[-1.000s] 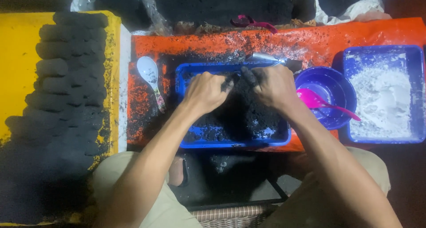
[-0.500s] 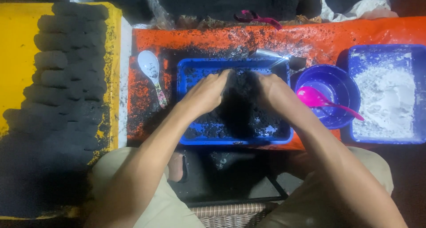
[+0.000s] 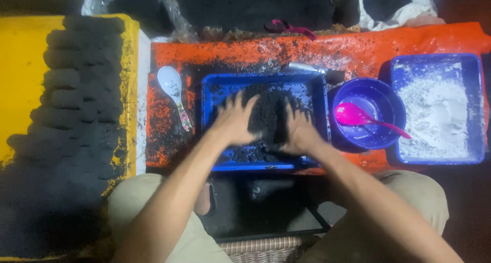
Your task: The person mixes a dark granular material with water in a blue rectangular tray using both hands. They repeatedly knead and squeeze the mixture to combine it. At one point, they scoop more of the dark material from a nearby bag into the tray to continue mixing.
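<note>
Inside the blue tray (image 3: 215, 89), a heap of black powder (image 3: 268, 117) lies between the left hand (image 3: 234, 121) and right hand (image 3: 300, 132), both spread flat, fingers splayed, gripping nothing.

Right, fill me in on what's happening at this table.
A person sits over a blue tray and presses both hands, left hand and right hand, fingers spread, against a heap of black powder in it. Rows of black pressed lumps lie on the yellow board at the left. A white spoon, a purple bowl with a pink spoon, and a tray of white powder sit alongside.
</note>
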